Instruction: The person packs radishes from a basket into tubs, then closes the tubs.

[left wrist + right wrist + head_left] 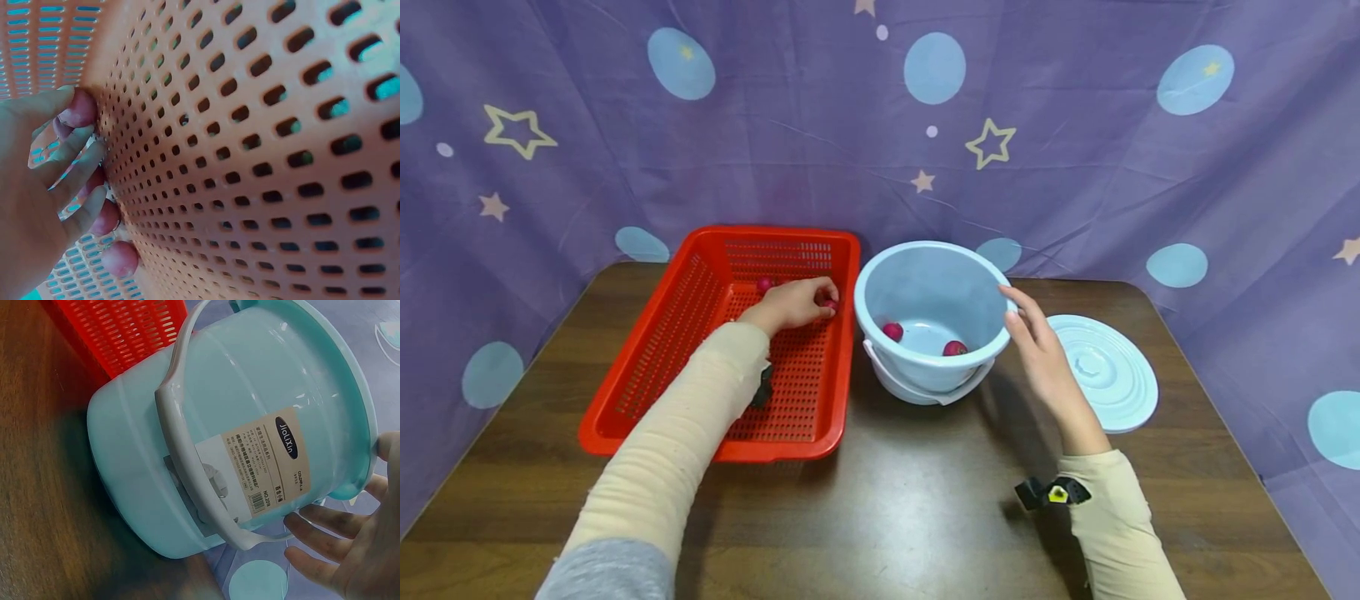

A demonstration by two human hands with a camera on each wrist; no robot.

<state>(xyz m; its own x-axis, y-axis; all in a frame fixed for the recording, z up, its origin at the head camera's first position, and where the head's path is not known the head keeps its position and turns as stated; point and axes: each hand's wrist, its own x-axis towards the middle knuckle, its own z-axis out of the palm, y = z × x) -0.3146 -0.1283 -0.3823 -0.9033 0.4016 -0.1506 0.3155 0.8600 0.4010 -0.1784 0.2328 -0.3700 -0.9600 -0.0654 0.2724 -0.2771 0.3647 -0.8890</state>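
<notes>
My left hand (797, 302) is inside the red plastic basket (846, 367), near its right wall. Its thumb and fingers pinch a small round radish (80, 109). Below that hand in the left wrist view, more radishes lie along the slotted basket surface, one of them (120, 259) past the fingertips. Another radish (764, 285) lies toward the basket's back. Beside the basket stands a light blue bucket (925, 379) with two radishes, one at left (892, 331) and one at right (955, 347). My right hand (1037, 350) touches the bucket's right rim, fingers loosely extended along its outside.
A light blue round lid (1108, 379) lies on the brown wooden table (910, 517), right of the bucket. The bucket's pale handle (181, 437) hangs down along its front. A purple curtain (820, 108) with stars and ovals hangs behind the table.
</notes>
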